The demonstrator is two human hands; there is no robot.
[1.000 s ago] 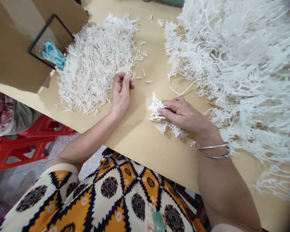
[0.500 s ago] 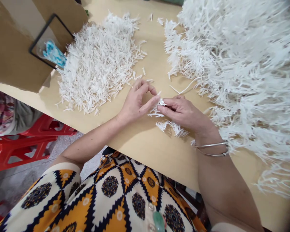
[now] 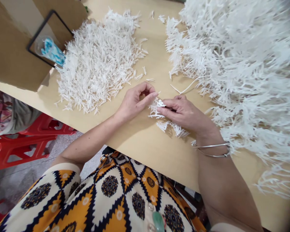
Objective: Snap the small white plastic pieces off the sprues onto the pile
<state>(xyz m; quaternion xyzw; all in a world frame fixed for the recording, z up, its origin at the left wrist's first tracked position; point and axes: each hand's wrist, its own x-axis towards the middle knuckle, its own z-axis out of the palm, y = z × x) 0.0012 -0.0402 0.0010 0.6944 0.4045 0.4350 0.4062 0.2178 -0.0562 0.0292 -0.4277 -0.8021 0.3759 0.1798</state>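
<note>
Between the thumb and fingers of my right hand point(image 3: 181, 111) is a small white branched plastic piece point(image 3: 160, 103), its tip pointing left. My left hand point(image 3: 139, 98) is beside it on the left, thumb and fingertips pinched together by a thin white strand; whether that strand belongs to the held piece is too small to tell. Below my fingers, a few loose white branched pieces point(image 3: 170, 126) lie on the tan tabletop point(image 3: 145, 143). A silver bangle point(image 3: 212, 149) circles my right wrist.
A heap of short white pieces point(image 3: 99, 61) lies to the left, a larger heap of long white strands point(image 3: 241, 71) to the right. At the far left stand a cardboard box point(image 3: 9, 48), a black frame point(image 3: 40, 29) and a clear cup with blue contents point(image 3: 52, 51). Red stools point(image 3: 21, 149) stand below.
My left hand's raised fingers have come down to meet the thumb, and the hand has shifted slightly left. My right hand keeps its hold on the white piece.
</note>
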